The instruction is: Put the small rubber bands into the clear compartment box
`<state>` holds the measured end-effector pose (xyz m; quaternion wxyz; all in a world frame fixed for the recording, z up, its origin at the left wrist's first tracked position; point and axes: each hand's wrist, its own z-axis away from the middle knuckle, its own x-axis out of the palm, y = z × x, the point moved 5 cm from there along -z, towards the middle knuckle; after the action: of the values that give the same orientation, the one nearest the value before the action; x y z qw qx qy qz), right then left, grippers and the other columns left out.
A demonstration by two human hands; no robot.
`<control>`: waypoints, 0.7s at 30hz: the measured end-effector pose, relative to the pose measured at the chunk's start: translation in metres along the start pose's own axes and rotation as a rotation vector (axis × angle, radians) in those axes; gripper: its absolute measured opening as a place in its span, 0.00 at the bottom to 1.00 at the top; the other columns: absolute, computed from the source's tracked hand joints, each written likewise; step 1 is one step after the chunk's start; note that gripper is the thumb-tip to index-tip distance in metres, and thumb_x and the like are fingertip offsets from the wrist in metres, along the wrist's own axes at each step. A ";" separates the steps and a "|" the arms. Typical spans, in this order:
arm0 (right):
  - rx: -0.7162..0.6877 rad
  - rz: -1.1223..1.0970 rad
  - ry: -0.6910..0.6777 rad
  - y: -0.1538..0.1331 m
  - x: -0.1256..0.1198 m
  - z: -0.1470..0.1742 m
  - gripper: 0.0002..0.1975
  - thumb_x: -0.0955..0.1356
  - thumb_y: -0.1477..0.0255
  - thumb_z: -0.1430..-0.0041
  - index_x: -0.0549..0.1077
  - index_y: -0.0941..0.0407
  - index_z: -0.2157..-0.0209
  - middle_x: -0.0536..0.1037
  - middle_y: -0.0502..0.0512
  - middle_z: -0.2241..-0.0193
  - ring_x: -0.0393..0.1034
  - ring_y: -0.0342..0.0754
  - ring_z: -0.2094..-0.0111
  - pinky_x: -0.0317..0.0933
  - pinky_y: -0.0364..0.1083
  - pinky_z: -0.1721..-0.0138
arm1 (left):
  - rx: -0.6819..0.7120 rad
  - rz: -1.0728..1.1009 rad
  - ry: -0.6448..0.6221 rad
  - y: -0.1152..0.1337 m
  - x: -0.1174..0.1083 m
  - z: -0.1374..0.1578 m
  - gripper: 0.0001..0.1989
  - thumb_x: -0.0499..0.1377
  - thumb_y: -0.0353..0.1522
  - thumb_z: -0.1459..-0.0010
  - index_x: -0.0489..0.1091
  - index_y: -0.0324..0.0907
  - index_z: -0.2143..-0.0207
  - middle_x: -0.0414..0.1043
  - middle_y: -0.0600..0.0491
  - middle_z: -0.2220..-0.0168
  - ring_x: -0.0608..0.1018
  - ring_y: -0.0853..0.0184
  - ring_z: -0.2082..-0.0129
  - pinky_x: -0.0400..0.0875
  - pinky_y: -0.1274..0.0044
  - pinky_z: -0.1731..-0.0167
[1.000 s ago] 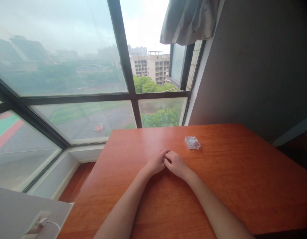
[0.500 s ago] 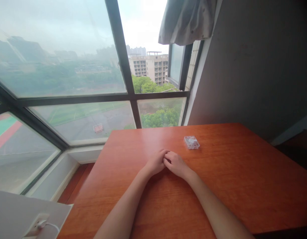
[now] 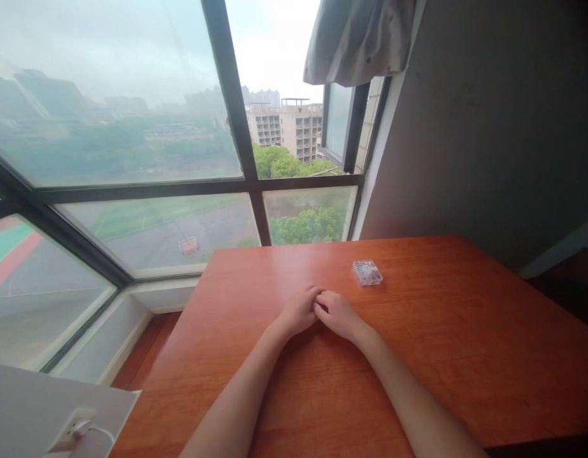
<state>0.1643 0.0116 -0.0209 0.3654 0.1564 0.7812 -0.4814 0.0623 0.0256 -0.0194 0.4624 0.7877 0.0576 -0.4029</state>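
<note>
My left hand point(image 3: 300, 311) and my right hand point(image 3: 339, 314) rest together on the reddish-brown wooden table point(image 3: 447, 356). Their closed fingers meet and overlap, with the right thumb lying against the left hand. No object shows in either hand, though the space under the palms is hidden. Beyond my right hand, slightly to the right and apart from it, lies a small clear plastic box point(image 3: 368, 273). Its lid looks closed, and the small contents are too fine to make out.
Behind the table stands a dark-framed window point(image 3: 179, 188), with a grey curtain point(image 3: 361, 44) hanging at its upper right. A grey wall point(image 3: 475, 140) rises on the right. At lower left, a white plug point(image 3: 79, 429) sits in a wall socket.
</note>
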 end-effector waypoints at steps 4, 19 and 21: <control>0.007 -0.009 0.001 0.001 0.000 0.000 0.08 0.63 0.77 0.42 0.71 0.56 0.72 0.74 0.54 0.68 0.68 0.46 0.65 0.61 0.44 0.62 | -0.005 -0.001 -0.004 -0.001 0.001 0.000 0.22 0.52 0.22 0.55 0.69 0.39 0.55 0.70 0.48 0.59 0.73 0.64 0.61 0.68 0.75 0.61; -0.004 -0.012 0.003 -0.001 -0.001 0.000 0.08 0.63 0.78 0.42 0.71 0.57 0.72 0.74 0.54 0.69 0.67 0.45 0.66 0.60 0.43 0.63 | 0.003 0.003 0.003 0.001 0.000 0.000 0.21 0.52 0.22 0.55 0.68 0.39 0.56 0.70 0.48 0.59 0.73 0.64 0.61 0.68 0.74 0.60; -0.003 -0.007 0.003 0.000 -0.001 0.000 0.08 0.63 0.78 0.42 0.71 0.57 0.72 0.74 0.54 0.69 0.67 0.45 0.66 0.60 0.43 0.62 | 0.002 0.002 -0.001 0.000 0.000 0.000 0.22 0.52 0.22 0.55 0.68 0.40 0.55 0.70 0.49 0.59 0.73 0.64 0.61 0.68 0.74 0.61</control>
<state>0.1646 0.0115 -0.0200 0.3629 0.1539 0.7829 -0.4814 0.0626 0.0254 -0.0195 0.4621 0.7879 0.0563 -0.4030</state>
